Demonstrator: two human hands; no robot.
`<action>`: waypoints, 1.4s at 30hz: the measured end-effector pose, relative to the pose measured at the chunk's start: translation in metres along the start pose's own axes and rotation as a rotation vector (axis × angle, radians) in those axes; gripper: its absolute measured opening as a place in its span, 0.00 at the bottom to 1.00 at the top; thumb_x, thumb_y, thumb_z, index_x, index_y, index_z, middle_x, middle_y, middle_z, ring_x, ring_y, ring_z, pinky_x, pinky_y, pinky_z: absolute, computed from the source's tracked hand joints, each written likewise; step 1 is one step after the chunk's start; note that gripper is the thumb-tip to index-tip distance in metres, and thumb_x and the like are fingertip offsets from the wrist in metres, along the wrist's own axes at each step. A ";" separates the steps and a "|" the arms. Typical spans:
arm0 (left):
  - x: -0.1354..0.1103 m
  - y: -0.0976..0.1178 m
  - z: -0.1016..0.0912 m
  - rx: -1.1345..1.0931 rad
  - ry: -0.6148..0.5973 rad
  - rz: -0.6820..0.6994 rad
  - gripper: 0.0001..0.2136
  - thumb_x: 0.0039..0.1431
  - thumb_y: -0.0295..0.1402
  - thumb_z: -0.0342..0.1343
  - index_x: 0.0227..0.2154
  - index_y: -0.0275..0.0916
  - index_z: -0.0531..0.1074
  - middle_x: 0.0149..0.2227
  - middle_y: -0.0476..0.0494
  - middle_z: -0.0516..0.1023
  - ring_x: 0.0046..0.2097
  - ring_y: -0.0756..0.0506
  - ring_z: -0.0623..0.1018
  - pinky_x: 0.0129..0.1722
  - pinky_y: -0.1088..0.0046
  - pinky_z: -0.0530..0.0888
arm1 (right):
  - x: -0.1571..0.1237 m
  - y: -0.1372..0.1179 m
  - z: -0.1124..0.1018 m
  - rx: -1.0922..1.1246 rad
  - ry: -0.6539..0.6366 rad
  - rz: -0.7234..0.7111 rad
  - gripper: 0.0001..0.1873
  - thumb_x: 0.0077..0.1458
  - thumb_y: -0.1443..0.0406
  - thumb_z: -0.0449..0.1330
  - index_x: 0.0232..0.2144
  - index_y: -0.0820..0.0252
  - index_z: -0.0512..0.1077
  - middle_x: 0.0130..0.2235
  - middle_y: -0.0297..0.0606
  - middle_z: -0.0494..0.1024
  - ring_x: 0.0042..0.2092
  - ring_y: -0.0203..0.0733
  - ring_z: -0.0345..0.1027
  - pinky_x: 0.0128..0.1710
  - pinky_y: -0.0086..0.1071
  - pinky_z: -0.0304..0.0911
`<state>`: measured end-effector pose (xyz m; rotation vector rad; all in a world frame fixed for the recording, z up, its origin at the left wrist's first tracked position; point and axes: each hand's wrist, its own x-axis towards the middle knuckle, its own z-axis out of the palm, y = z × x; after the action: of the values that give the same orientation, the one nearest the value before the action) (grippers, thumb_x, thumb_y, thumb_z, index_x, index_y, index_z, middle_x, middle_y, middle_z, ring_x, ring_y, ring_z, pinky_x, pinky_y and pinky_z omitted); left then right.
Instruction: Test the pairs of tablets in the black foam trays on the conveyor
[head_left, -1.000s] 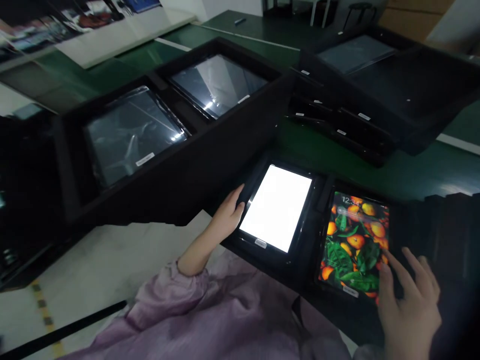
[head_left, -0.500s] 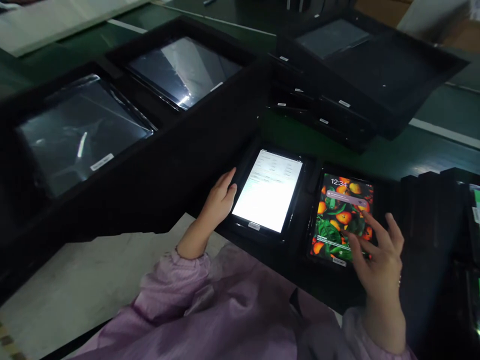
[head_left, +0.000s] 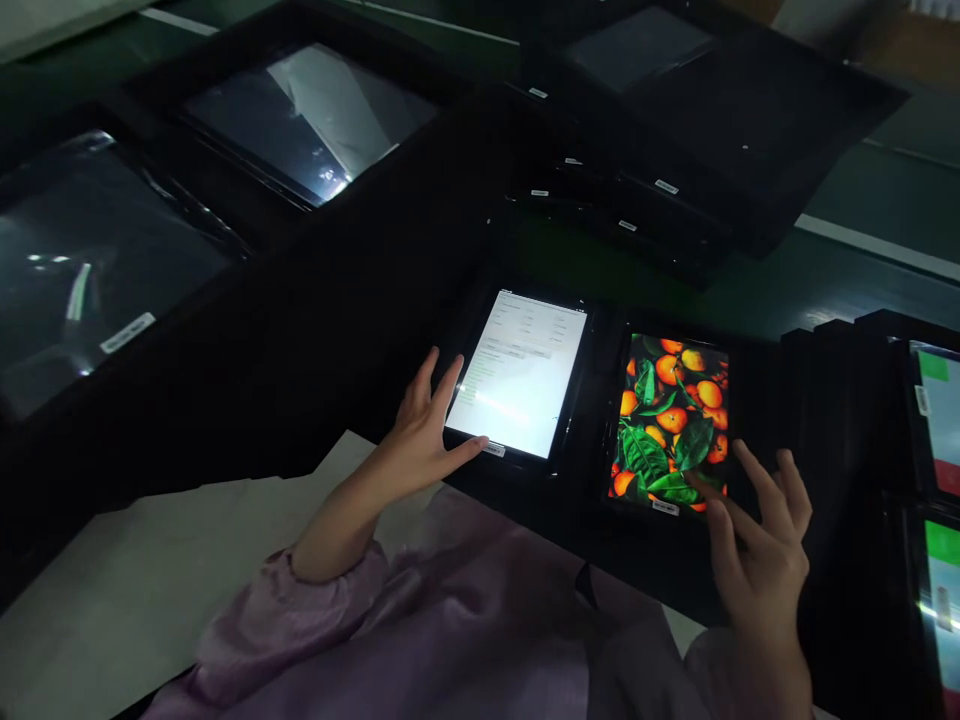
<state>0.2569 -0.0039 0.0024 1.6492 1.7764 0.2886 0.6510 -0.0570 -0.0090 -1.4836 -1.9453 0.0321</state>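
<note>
Two lit tablets lie side by side in a dark tray (head_left: 570, 520) in front of me. The left tablet (head_left: 517, 375) has a white screen with rows of small text and grey buttons. My left hand (head_left: 424, 430) is open at its lower left corner, fingers spread, thumb by the small label on the bottom edge. Oranges and green leaves fill the screen of the right tablet (head_left: 671, 420). Over its lower right part is my right hand (head_left: 765, 540), open, with the index finger stretched onto the screen and the other fingers apart.
At the left, a large black tray (head_left: 360, 260) holds two dark tablets in clear film. Black trays with labels are stacked (head_left: 675, 150) at the back. To the right, more lit tablets (head_left: 941, 580) show green, white and red. Beneath lies a green table (head_left: 870, 270).
The right tablet's clock and notification are gone, leaving only the oranges picture. My left thumb has moved onto the left tablet's bottom edge. The view has shifted slightly.
</note>
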 end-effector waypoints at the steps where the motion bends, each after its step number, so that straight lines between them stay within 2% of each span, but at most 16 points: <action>1: 0.001 -0.001 -0.001 0.014 -0.012 0.003 0.53 0.61 0.61 0.60 0.79 0.54 0.35 0.80 0.36 0.23 0.77 0.14 0.34 0.66 0.21 0.57 | -0.002 -0.002 -0.002 0.014 0.002 -0.013 0.12 0.70 0.67 0.59 0.45 0.54 0.84 0.69 0.39 0.71 0.76 0.64 0.51 0.68 0.65 0.60; 6: 0.004 -0.001 0.002 0.079 -0.001 0.010 0.57 0.57 0.57 0.66 0.79 0.54 0.34 0.80 0.36 0.23 0.77 0.13 0.33 0.66 0.20 0.55 | -0.003 -0.007 -0.004 0.043 -0.011 -0.066 0.10 0.67 0.69 0.62 0.39 0.53 0.84 0.65 0.39 0.76 0.73 0.66 0.58 0.61 0.65 0.69; 9: 0.004 0.004 0.006 0.084 -0.003 -0.041 0.59 0.55 0.55 0.68 0.79 0.54 0.35 0.80 0.36 0.22 0.77 0.12 0.36 0.65 0.20 0.57 | -0.003 -0.008 -0.005 0.074 -0.042 -0.106 0.11 0.67 0.69 0.61 0.37 0.54 0.84 0.64 0.39 0.76 0.72 0.66 0.59 0.59 0.63 0.71; 11: 0.008 0.009 0.008 0.087 0.047 -0.069 0.57 0.55 0.53 0.68 0.79 0.50 0.38 0.80 0.34 0.23 0.77 0.13 0.39 0.66 0.22 0.59 | -0.004 -0.009 -0.006 0.110 -0.066 -0.131 0.12 0.67 0.69 0.61 0.37 0.54 0.84 0.64 0.40 0.76 0.72 0.66 0.58 0.58 0.61 0.71; 13: 0.015 0.013 0.010 0.067 0.150 -0.078 0.52 0.59 0.53 0.65 0.78 0.45 0.42 0.80 0.30 0.27 0.77 0.15 0.46 0.66 0.26 0.63 | -0.005 -0.009 -0.007 0.147 -0.086 -0.132 0.12 0.67 0.69 0.61 0.37 0.54 0.84 0.64 0.39 0.76 0.73 0.66 0.57 0.59 0.59 0.70; 16: 0.027 0.013 0.012 -0.042 0.316 -0.079 0.43 0.65 0.51 0.59 0.77 0.42 0.48 0.80 0.27 0.40 0.76 0.20 0.57 0.65 0.35 0.70 | -0.006 -0.009 -0.008 0.169 -0.101 -0.099 0.12 0.68 0.67 0.60 0.37 0.54 0.84 0.66 0.38 0.74 0.73 0.66 0.56 0.59 0.60 0.68; 18: 0.033 0.011 0.012 -0.123 0.385 -0.057 0.39 0.67 0.49 0.58 0.76 0.43 0.52 0.78 0.29 0.49 0.76 0.25 0.58 0.67 0.39 0.70 | -0.006 -0.008 -0.007 0.150 -0.124 -0.105 0.13 0.69 0.65 0.60 0.37 0.53 0.85 0.68 0.37 0.72 0.74 0.68 0.55 0.59 0.61 0.68; 21: 0.036 0.008 0.012 -0.169 0.405 -0.029 0.38 0.66 0.47 0.59 0.74 0.44 0.55 0.76 0.32 0.57 0.76 0.28 0.58 0.71 0.41 0.65 | -0.005 -0.006 -0.002 0.093 -0.153 -0.113 0.13 0.70 0.63 0.60 0.37 0.52 0.85 0.69 0.37 0.71 0.75 0.72 0.51 0.58 0.66 0.69; 24: 0.035 0.006 0.010 -0.181 0.373 -0.053 0.39 0.66 0.47 0.59 0.75 0.42 0.54 0.76 0.32 0.58 0.76 0.28 0.58 0.73 0.41 0.62 | -0.005 -0.003 0.002 0.021 -0.120 -0.049 0.12 0.70 0.62 0.60 0.41 0.52 0.85 0.70 0.38 0.69 0.75 0.72 0.50 0.58 0.70 0.69; 26: 0.033 0.005 0.005 -0.190 0.300 -0.051 0.40 0.66 0.48 0.58 0.76 0.42 0.51 0.78 0.33 0.55 0.78 0.28 0.54 0.74 0.42 0.59 | -0.007 0.000 0.002 -0.012 -0.113 -0.027 0.12 0.70 0.62 0.60 0.44 0.52 0.85 0.71 0.39 0.67 0.75 0.73 0.50 0.58 0.71 0.69; 30: 0.026 -0.004 -0.008 -0.202 0.110 -0.028 0.47 0.66 0.53 0.58 0.78 0.43 0.41 0.80 0.33 0.44 0.80 0.30 0.45 0.75 0.43 0.54 | -0.010 0.002 0.000 0.013 -0.105 -0.038 0.11 0.69 0.64 0.61 0.45 0.52 0.85 0.71 0.38 0.67 0.75 0.73 0.51 0.61 0.71 0.67; 35: 0.020 -0.017 -0.021 -0.113 -0.070 0.004 0.53 0.64 0.53 0.58 0.79 0.38 0.32 0.81 0.31 0.33 0.80 0.32 0.38 0.76 0.47 0.48 | -0.006 -0.007 -0.002 0.125 -0.129 -0.111 0.11 0.69 0.65 0.60 0.44 0.52 0.85 0.70 0.37 0.69 0.74 0.68 0.53 0.65 0.67 0.63; 38: 0.019 -0.022 -0.024 -0.121 -0.120 0.009 0.53 0.65 0.52 0.57 0.79 0.39 0.30 0.80 0.32 0.30 0.80 0.32 0.37 0.76 0.45 0.47 | -0.003 -0.014 0.000 0.154 -0.148 -0.114 0.12 0.69 0.65 0.60 0.43 0.53 0.85 0.70 0.37 0.70 0.74 0.67 0.53 0.66 0.65 0.63; 42: 0.018 -0.025 -0.025 -0.227 -0.123 0.029 0.49 0.66 0.49 0.57 0.79 0.47 0.31 0.81 0.41 0.29 0.80 0.35 0.35 0.77 0.47 0.45 | 0.000 -0.021 0.006 0.104 -0.177 -0.126 0.12 0.69 0.65 0.60 0.45 0.52 0.84 0.72 0.37 0.66 0.75 0.67 0.51 0.68 0.66 0.61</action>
<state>0.2228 0.0155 0.0005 1.4991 1.5685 0.3789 0.6303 -0.0627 -0.0048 -1.3264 -2.1406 0.2115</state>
